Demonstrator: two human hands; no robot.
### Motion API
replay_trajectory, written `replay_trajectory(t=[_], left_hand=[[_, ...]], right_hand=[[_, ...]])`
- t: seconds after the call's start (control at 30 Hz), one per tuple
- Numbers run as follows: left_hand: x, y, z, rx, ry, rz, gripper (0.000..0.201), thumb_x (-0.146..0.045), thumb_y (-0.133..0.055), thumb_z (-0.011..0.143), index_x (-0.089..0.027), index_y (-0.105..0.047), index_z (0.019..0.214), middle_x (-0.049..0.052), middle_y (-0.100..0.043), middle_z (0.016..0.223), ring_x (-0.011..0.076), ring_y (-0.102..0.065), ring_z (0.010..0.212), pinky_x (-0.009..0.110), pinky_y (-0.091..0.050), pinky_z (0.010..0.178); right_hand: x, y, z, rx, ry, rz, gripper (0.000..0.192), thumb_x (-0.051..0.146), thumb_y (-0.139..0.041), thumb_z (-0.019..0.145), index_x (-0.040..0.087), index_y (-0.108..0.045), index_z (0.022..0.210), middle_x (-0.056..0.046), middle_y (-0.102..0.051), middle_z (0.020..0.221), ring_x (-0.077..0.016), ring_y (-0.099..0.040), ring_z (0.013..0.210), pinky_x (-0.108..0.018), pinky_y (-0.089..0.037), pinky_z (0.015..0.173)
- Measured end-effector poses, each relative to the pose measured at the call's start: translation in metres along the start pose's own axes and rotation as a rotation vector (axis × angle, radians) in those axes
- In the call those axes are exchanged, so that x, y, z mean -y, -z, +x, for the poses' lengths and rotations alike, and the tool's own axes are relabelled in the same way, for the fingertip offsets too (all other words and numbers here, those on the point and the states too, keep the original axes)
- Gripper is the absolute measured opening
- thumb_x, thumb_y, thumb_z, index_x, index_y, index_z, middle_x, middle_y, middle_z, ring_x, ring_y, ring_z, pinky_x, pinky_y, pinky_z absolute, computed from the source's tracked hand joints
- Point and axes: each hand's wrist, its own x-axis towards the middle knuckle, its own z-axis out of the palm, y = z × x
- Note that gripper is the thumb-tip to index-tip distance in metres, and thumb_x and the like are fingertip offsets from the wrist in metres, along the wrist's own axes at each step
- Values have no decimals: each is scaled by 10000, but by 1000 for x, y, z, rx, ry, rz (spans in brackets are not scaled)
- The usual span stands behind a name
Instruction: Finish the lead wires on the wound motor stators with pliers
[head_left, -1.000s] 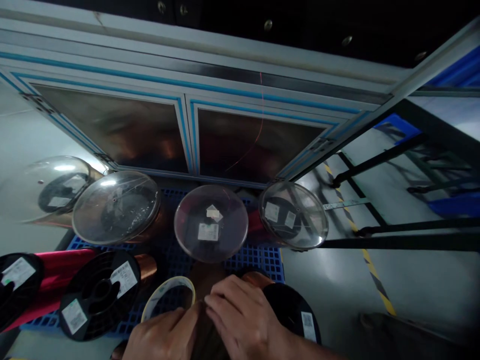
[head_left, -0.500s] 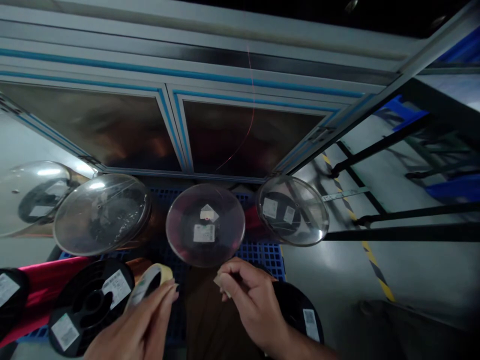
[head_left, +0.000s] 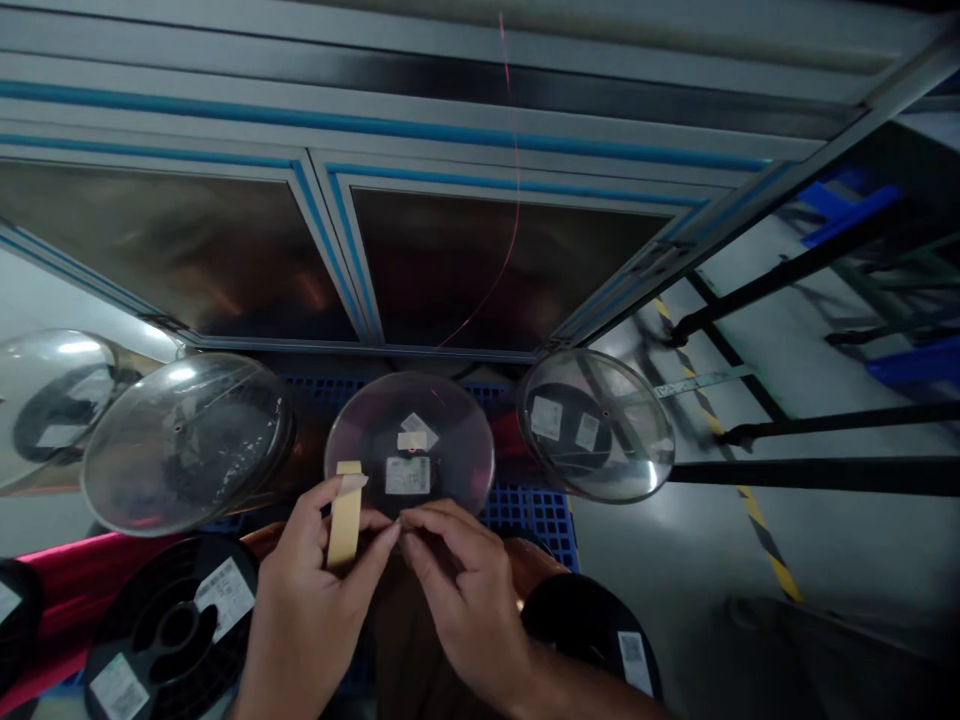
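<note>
My left hand (head_left: 311,590) grips a roll of beige masking tape (head_left: 346,514), seen edge-on. My right hand (head_left: 461,585) pinches something small at its fingertips, touching the left fingers beside the roll; what it pinches is too small to tell. Both hands hover just in front of the middle clear-capped wire spool (head_left: 409,445), which carries white labels and a beige tape patch. A thin red wire (head_left: 512,190) rises from that spool toward the machine above.
Clear-capped spools (head_left: 184,440) (head_left: 596,425) flank the middle one on a blue grid pallet (head_left: 529,505). Black-flanged spools (head_left: 169,630) (head_left: 600,640) with copper and red wire lie near me. A cabinet with dark panels (head_left: 480,265) stands behind. Black bars (head_left: 810,470) cross the grey floor on the right.
Both hands rose from low down toward the middle spool. The left hand turned the tape roll edge-on, and the hands, apart half a second ago, have met again.
</note>
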Motion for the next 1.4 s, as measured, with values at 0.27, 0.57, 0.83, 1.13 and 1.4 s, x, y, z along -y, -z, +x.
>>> replay_trajectory(t=[0.27,0.57,0.83,1.13,1.4], left_hand=[[3,-12,22,-21,-59,19,366,-346,-718,787,-253,-574,1110,-57,-742,804,127,-722,698,224,-558,688],[9,-35,55,-26,-164,100,432,-224,-758,764,-250,-565,1149,-50,-745,827,148,-741,790,225,-551,714],[18,-53,70,-10,-107,69,496,-171,-758,747,-254,-542,1186,-63,-747,792,153,-742,768,256,-554,707],[21,-50,75,43,3,30,551,-247,-770,750,-252,-507,1233,-41,-760,813,180,-748,802,293,-565,718],[22,-54,76,23,-9,32,561,-258,-788,733,-249,-515,1224,-41,-751,786,190,-744,788,312,-555,726]], right_hand=[[-14,9,32,54,-297,3,143,274,-619,872,144,-680,871,-3,-649,688,-101,-584,582,-196,-477,560],[-23,2,55,33,-327,-172,181,258,-554,895,158,-667,795,5,-630,628,-94,-529,503,-201,-379,496],[-21,1,72,13,-363,-458,186,220,-563,901,141,-726,861,-72,-741,747,-172,-656,642,-261,-429,607],[-20,-4,73,38,-379,-570,193,198,-550,923,124,-728,920,-112,-763,808,-237,-720,734,-315,-478,681],[-17,-5,77,49,-399,-582,194,201,-551,924,127,-727,893,-109,-760,783,-233,-717,705,-312,-457,645]])
